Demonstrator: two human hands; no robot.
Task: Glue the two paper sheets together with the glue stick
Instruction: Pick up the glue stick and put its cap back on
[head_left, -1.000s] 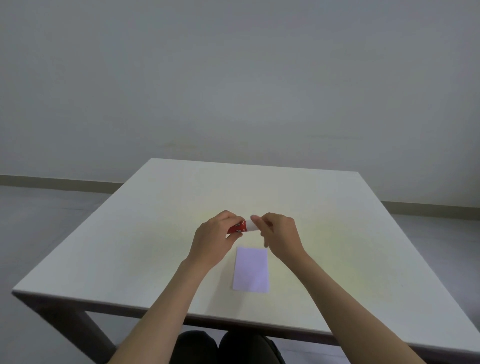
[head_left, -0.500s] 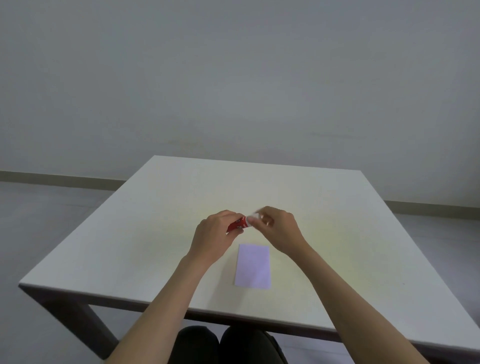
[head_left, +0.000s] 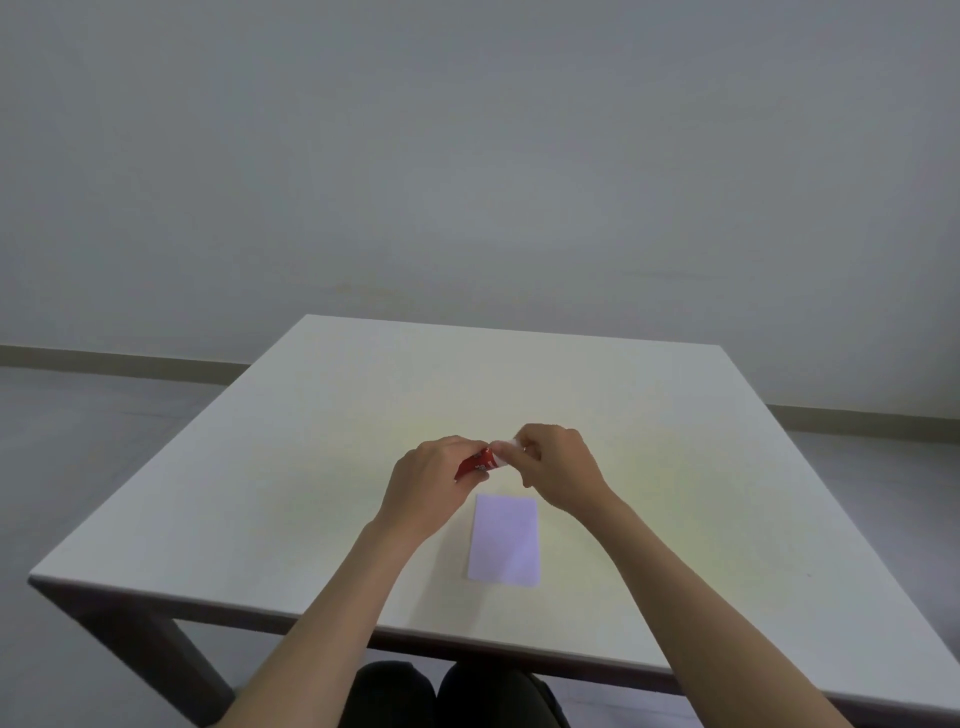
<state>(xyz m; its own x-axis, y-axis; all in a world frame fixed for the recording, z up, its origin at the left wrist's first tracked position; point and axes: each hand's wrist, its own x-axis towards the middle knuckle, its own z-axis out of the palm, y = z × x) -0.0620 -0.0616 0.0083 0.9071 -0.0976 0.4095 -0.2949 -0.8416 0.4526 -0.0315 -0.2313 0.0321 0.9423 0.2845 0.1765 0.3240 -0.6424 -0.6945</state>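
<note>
Paper (head_left: 504, 539), one smooth pale rectangle and possibly two stacked, lies flat on the matte table (head_left: 270, 467). Just beyond it, one red glue stick (head_left: 477, 464) is gripped by the left hand (head_left: 434, 483); its white end is pinched by the right hand (head_left: 558, 470).

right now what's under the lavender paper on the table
Only the white table shows around the lavender paper, which lies flat. Whether a second sheet sits beneath cannot be seen; the top sheet covers it. Both hands hold the glue stick above the table, beyond the paper's far edge.
</note>
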